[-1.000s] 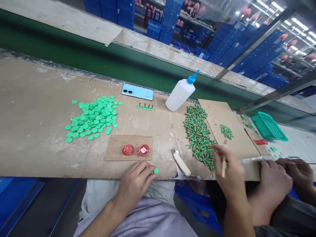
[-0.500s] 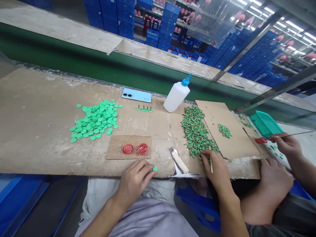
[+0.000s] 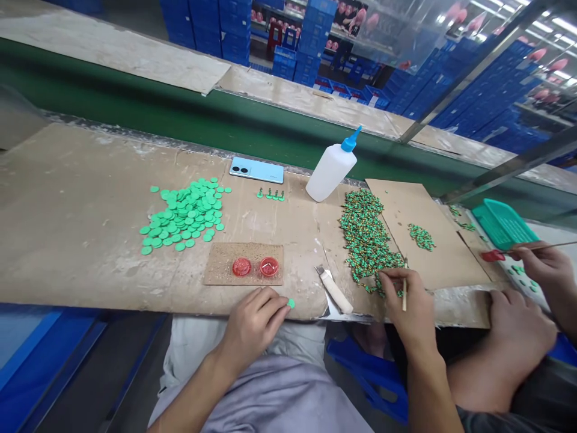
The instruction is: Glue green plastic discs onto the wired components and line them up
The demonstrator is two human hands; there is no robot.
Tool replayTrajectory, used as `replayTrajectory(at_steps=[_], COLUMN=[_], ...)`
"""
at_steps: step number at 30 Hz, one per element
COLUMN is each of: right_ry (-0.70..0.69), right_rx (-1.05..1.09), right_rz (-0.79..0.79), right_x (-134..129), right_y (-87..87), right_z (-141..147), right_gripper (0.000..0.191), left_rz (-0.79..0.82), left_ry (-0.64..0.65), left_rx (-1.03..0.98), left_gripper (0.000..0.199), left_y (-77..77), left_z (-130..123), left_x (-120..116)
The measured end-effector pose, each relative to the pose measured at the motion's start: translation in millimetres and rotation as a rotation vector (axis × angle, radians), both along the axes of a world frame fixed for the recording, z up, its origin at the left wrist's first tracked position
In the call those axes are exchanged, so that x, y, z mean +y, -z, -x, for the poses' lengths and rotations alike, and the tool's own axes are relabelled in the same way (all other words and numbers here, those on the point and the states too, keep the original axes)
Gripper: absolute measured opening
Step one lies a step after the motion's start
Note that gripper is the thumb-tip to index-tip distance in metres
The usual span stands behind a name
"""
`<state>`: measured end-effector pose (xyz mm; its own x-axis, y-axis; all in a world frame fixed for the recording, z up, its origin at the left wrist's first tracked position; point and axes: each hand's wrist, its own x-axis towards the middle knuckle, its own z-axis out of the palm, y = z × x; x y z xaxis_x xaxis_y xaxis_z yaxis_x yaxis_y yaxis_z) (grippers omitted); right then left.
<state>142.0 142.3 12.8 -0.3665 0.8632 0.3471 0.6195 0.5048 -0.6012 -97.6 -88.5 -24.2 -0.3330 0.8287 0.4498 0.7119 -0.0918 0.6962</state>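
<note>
My left hand [image 3: 258,317] pinches a small green disc [image 3: 291,304] at the table's front edge. My right hand [image 3: 408,307] is closed around a thin wooden stick [image 3: 404,291], its fingertips at the lower edge of a heap of tiny green-and-gold pieces [image 3: 367,234]. Whether those fingertips also hold one of the pieces I cannot make out. In front of my left hand lies a brown board [image 3: 220,264] carrying two red caps [image 3: 269,266]. Between my hands rests a cutter with a pale wrapped handle [image 3: 337,293]. A pile of green discs [image 3: 184,216] spreads to the left.
A white squeeze bottle [image 3: 331,171] with a blue nozzle stands behind the heap. Near a light-blue phone [image 3: 256,170] several small figures [image 3: 276,195] stand on discs. At right, a co-worker's hands [image 3: 543,264] work beside a green basket [image 3: 502,224].
The whole view has shifted slightly, so the table things appear further right and a little higher. My left hand keeps the disc; my right hand stays at the heap's edge with the stick.
</note>
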Motion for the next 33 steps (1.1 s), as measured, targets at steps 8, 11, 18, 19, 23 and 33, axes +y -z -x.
replayTrajectory(at_steps=[8, 11, 18, 19, 23, 33], right_ry=[-0.409, -0.603, -0.803, -0.806, -0.778, -0.519], right_rx=[0.624, 0.542, 0.265, 0.239, 0.137, 0.474], right_rz=[0.416, 0.246, 0.178, 0.24, 0.356, 0.501], right_x=[-80.4, -110.7, -120.4, -116.9, -98.2, -96.9], right_y=[-32.5, -31.8, -10.0, -8.8, -10.1, 6.4], right_z=[60.8, 76.4, 72.1, 66.8, 38.2, 39.1], right_gripper=[0.022, 0.028, 0.042, 0.044, 0.052, 0.021], left_rz=[-0.073, -0.098, 0.026, 0.068, 0.141, 0.157], left_ry=[0.04, 0.036, -0.021, -0.007, 0.049, 0.145], left_rx=[-0.578, -0.621, -0.806, -0.887, -1.095, -1.185], left_gripper=[0.024, 0.026, 0.023, 0.026, 0.023, 0.021], left_y=[-55.8, -65.4, -46.1, -42.9, -31.7, -29.3], left_z=[-22.7, -26.8, -15.2, -13.3, -7.9, -10.2], left_x=[10.5, 8.2, -13.1, -15.3, -23.5, -11.4])
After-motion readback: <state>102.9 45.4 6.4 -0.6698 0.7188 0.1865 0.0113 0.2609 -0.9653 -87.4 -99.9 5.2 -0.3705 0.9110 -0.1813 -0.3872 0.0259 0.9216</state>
